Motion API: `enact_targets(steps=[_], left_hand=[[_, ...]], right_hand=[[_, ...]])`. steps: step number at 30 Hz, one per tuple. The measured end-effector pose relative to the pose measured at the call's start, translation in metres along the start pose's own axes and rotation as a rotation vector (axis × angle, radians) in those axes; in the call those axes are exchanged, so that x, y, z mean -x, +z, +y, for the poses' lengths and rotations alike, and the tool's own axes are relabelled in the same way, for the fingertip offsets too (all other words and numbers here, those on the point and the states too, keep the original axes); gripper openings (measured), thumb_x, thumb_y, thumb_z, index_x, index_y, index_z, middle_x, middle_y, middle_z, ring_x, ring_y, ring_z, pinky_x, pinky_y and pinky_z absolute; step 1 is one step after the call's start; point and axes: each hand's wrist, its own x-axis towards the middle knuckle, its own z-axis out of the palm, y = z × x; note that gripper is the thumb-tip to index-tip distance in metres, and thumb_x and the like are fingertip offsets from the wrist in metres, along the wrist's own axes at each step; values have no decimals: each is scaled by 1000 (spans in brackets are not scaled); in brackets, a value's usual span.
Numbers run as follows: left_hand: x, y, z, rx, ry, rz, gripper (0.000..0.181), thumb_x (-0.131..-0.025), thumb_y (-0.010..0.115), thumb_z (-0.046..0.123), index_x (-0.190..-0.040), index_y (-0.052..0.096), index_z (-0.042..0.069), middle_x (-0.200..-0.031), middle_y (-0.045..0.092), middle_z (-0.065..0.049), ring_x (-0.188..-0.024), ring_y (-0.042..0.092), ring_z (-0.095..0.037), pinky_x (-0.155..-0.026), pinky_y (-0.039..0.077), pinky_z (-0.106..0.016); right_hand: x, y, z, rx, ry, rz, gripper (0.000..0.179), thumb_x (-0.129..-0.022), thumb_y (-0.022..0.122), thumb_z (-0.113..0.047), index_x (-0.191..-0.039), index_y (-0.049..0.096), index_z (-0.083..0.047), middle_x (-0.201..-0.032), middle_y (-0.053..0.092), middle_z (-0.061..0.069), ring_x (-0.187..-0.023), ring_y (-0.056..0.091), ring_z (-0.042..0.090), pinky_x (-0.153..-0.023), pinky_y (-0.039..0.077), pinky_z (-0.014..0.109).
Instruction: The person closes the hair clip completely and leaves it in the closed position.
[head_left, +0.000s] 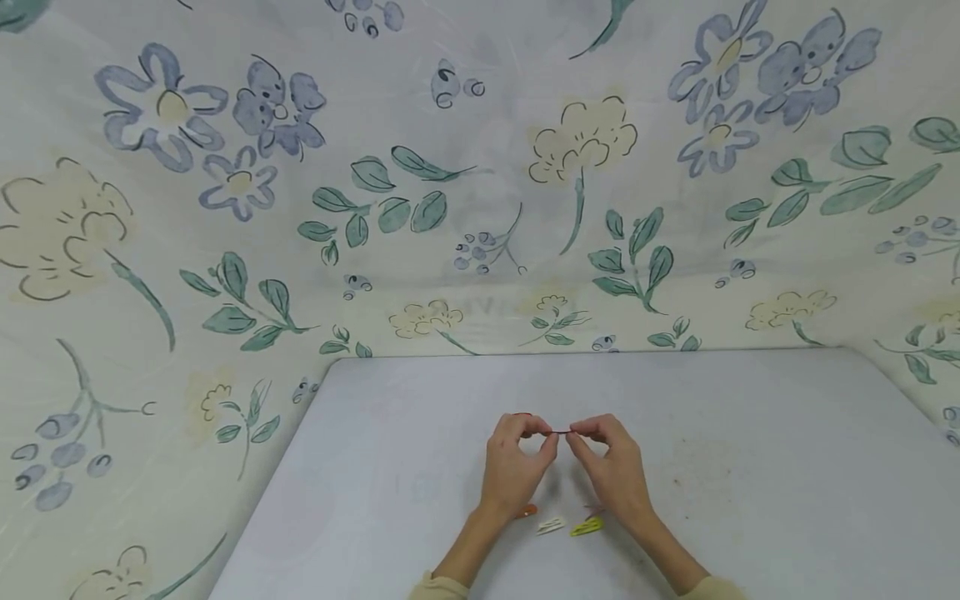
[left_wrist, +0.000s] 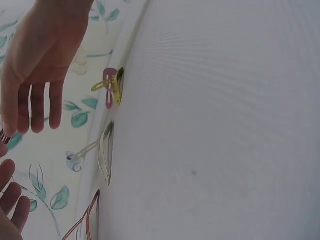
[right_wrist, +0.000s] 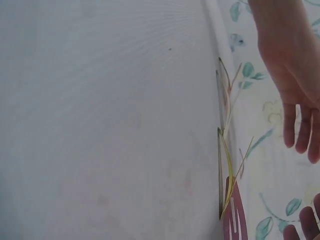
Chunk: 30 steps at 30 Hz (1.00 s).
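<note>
Close together above the white table, my left hand [head_left: 513, 471] and right hand [head_left: 618, 471] pinch opposite ends of a thin dark red hair clip [head_left: 562, 432]. Its striped, slotted end [left_wrist: 5, 137] shows at the edge of the left wrist view. A thin red edge [head_left: 522, 414] peeks out behind the left index finger. Below the hands lie an orange hair clip [head_left: 527, 511], partly covered by the left hand, a white hair clip [head_left: 551, 526], a yellow hair clip [head_left: 587, 526] and a pink hair clip [head_left: 594, 509] beside the right wrist. The white and yellow clips stand sprung apart.
The white tabletop [head_left: 360, 467] stretches out on both sides of the hands and behind them. Small dark specks [head_left: 677, 482] mark it at the right. A floral sheet [head_left: 480, 183] rises behind the table and along its sides.
</note>
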Motion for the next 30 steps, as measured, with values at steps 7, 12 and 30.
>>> enact_targets(steps=[7,12,30], left_hand=[[-2,8,3,29,-36,80,12,-83,75,8,-90,68,14,-89,64,4,-88,58,-14,-81,51,-38],[-3,13,5,50,-26,141,13,-82,75,5,-91,67,12,-90,65,1,-88,59,-16,-80,52,-34],[-5,22,2,54,9,210,15,-82,75,3,-90,67,12,-89,65,1,-87,60,-16,-79,53,-36]], right_hand=[[-4,5,-1,-38,-14,70,13,-86,74,-5,-96,67,-9,-94,65,0,-93,64,16,-90,53,42],[-6,8,-3,-66,-21,103,14,-86,74,-4,-98,67,-8,-96,64,1,-92,63,16,-90,53,41],[-7,11,-3,-86,-18,167,14,-85,74,-2,-97,67,-7,-96,63,1,-92,62,13,-89,49,22]])
